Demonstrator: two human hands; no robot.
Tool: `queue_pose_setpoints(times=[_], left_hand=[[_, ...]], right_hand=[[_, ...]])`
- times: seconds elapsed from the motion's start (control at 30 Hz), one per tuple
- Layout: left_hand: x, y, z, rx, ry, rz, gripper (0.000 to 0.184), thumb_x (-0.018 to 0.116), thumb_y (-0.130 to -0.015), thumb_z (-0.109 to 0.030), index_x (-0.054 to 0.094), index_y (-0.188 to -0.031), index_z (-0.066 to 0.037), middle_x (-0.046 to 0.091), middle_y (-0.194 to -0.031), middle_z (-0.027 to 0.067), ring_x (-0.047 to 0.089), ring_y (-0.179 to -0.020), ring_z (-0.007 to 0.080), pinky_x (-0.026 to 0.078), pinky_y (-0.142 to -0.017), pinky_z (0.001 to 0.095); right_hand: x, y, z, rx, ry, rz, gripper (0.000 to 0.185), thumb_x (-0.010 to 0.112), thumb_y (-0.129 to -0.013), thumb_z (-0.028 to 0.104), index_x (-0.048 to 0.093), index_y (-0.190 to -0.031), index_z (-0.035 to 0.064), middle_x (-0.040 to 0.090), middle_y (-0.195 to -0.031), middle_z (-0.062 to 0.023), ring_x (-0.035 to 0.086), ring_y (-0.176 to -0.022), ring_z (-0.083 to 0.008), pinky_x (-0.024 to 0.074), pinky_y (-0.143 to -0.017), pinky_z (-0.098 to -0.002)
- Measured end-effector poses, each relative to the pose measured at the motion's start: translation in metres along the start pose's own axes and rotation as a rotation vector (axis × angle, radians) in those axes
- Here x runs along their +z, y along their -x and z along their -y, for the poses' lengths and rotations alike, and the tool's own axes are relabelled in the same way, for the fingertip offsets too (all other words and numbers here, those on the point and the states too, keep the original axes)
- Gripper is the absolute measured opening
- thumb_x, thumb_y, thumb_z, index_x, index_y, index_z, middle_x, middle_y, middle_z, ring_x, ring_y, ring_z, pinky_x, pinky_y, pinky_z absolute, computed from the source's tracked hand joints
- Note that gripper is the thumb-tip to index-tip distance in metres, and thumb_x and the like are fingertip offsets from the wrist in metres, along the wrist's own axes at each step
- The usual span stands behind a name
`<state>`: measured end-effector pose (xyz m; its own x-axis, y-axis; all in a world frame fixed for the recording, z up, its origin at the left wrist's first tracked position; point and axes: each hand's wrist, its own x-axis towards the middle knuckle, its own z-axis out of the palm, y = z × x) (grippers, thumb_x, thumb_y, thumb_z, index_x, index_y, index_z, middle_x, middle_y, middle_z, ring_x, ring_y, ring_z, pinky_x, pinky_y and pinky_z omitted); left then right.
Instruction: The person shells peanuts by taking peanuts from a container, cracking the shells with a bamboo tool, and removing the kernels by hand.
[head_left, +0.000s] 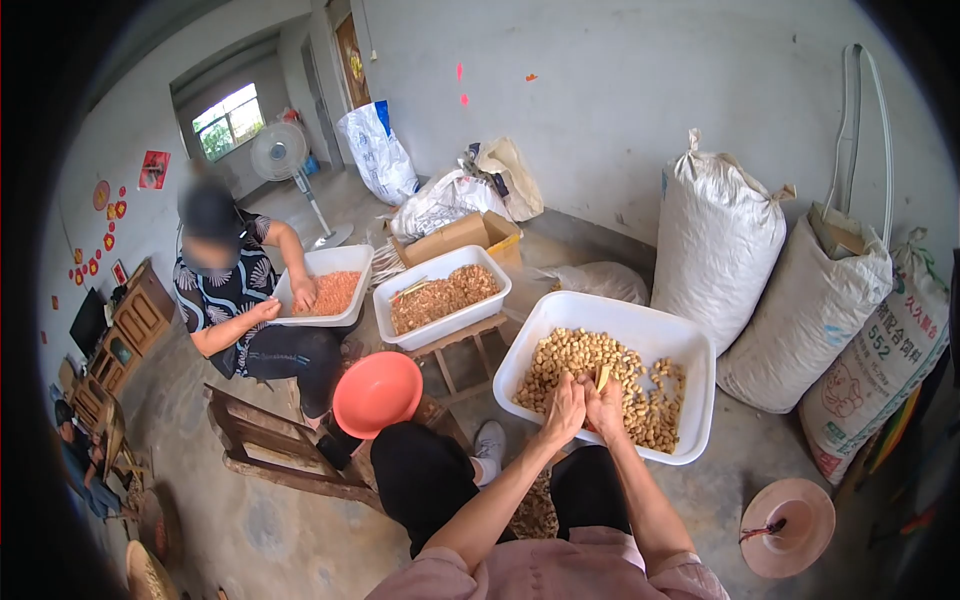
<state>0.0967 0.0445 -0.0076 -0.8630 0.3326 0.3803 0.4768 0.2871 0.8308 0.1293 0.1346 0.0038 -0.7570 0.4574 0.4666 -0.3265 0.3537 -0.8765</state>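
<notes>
A white plastic tub (690,350) in front of my knees holds many unshelled peanuts (590,350). Over its near side, my left hand (566,408) and my right hand (606,408) are close together, fingers bent and closed. A short yellowish strip, perhaps bamboo (602,377), sticks up from my right hand's fingers. What my left fingertips pinch is too small to make out. Something reddish shows below my hands, partly hidden by them.
A red basin (377,395) stands left of my knee. Beyond it, another white tub (385,318) holds reddish-brown bits. A seated co-worker (225,270) has both hands at a tub of pinkish kernels (335,293). Stuffed white sacks (715,240) line the right wall; a pink hat (787,527) lies nearby.
</notes>
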Motion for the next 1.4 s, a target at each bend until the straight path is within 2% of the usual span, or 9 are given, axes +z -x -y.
queue_pose_setpoints(times=[0.27, 0.5, 0.6, 0.7, 0.93, 1.03, 1.13, 1.23, 1.4], left_hand=[[-0.003, 0.002, -0.01, 0.126, -0.06, 0.014, 0.024, 0.036, -0.094, -0.018, 0.044, -0.09, 0.003, 0.051, -0.082, 0.0256, 0.055, -0.08, 0.0435, 0.044, -0.069, 0.0487], [0.004, -0.007, -0.004, -0.24, 0.32, -0.046, 0.032, 0.039, -0.094, -0.029, 0.049, -0.095, 0.001, 0.058, -0.087, 0.0244, 0.056, -0.084, 0.0406, 0.043, -0.076, 0.0455], [-0.001, -0.003, -0.006, -0.231, 0.395, -0.01, 0.026, 0.042, -0.095, -0.028, 0.052, -0.094, -0.004, 0.049, -0.066, 0.0022, 0.049, -0.052, 0.0091, 0.039, -0.042, 0.0268], [-0.009, -0.001, -0.013, -0.35, 0.534, 0.059, 0.024, 0.045, -0.094, -0.028, 0.054, -0.091, -0.006, 0.048, -0.062, 0.0, 0.043, -0.045, 0.0068, 0.035, -0.037, 0.0225], [-0.042, -0.018, -0.01, -0.274, 0.51, 0.385, 0.028, 0.05, -0.096, -0.031, 0.055, -0.082, -0.006, 0.047, -0.061, -0.0014, 0.042, -0.046, 0.0044, 0.035, -0.039, 0.0202], [-0.045, -0.017, -0.013, -0.336, 0.544, 0.411, 0.027, 0.05, -0.096, -0.031, 0.054, -0.083, -0.007, 0.045, -0.061, -0.0023, 0.042, -0.048, 0.0042, 0.035, -0.039, 0.0199], [-0.037, -0.014, -0.006, -0.344, 0.628, 0.378, 0.029, 0.046, -0.097, -0.033, 0.053, -0.083, -0.008, 0.044, -0.061, -0.0032, 0.041, -0.049, 0.0046, 0.035, -0.04, 0.0201], [-0.033, -0.013, 0.004, -0.371, 0.585, 0.385, 0.032, 0.042, -0.098, -0.034, 0.053, -0.084, -0.008, 0.042, -0.06, -0.0039, 0.04, -0.049, 0.0049, 0.033, -0.04, 0.0207], [-0.023, -0.012, 0.003, -0.432, 0.605, 0.284, 0.032, 0.038, -0.097, -0.032, 0.054, -0.083, -0.007, 0.043, -0.06, -0.0033, 0.039, -0.048, 0.0058, 0.03, -0.038, 0.0217]], right_hand=[[-0.001, -0.001, 0.006, 0.038, -0.042, -0.034, 0.019, 0.058, -0.088, 0.007, 0.056, -0.069, 0.0024, 0.046, -0.057, 0.0031, 0.041, -0.056, -0.0061, 0.0362, -0.048, -0.0267], [0.002, -0.002, -0.001, 0.095, -0.119, -0.028, 0.012, 0.057, -0.089, 0.008, 0.063, -0.084, -0.0011, 0.054, -0.06, 0.0003, 0.048, -0.055, -0.0078, 0.0402, -0.049, -0.0265], [-0.001, -0.001, 0.007, 0.162, -0.203, 0.044, 0.013, 0.055, -0.09, 0.005, 0.064, -0.085, -0.0015, 0.055, -0.06, 0.0007, 0.049, -0.054, -0.007, 0.0402, -0.047, -0.0247], [-0.001, 0.0, 0.009, 0.206, -0.279, 0.049, 0.014, 0.052, -0.09, 0.003, 0.064, -0.084, -0.002, 0.056, -0.061, 0.0007, 0.049, -0.052, -0.0069, 0.0392, -0.045, -0.0231], [-0.005, 0.001, 0.013, 0.185, -0.236, 0.09, 0.017, 0.049, -0.089, 0.0, 0.062, -0.077, -0.0013, 0.058, -0.061, -0.0019, 0.05, -0.055, -0.0086, 0.0411, -0.053, -0.0253], [0.002, 0.002, 0.0, 0.137, -0.321, 0.06, 0.015, 0.049, -0.09, 0.003, 0.062, -0.084, -0.0018, 0.056, -0.063, -0.0003, 0.047, -0.054, -0.0064, 0.0363, -0.049, -0.021], [0.0, 0.004, 0.015, 0.221, -0.289, 0.08, 0.016, 0.051, -0.087, 0.002, 0.061, -0.076, -0.0009, 0.06, -0.06, -0.0037, 0.058, -0.056, -0.0116, 0.0446, -0.052, -0.0277], [0.002, 0.004, -0.005, 0.09, -0.052, 0.11, 0.015, 0.049, -0.09, 0.003, 0.061, -0.084, -0.0033, 0.058, -0.063, -0.0034, 0.056, -0.058, -0.0088, 0.0429, -0.049, -0.0248], [0.004, 0.004, -0.007, -0.158, 0.278, -0.008, 0.01, 0.053, -0.082, 0.004, 0.062, -0.084, -0.0009, 0.061, -0.07, -0.0157, 0.06, -0.061, -0.0286, 0.048, -0.057, -0.0384]])
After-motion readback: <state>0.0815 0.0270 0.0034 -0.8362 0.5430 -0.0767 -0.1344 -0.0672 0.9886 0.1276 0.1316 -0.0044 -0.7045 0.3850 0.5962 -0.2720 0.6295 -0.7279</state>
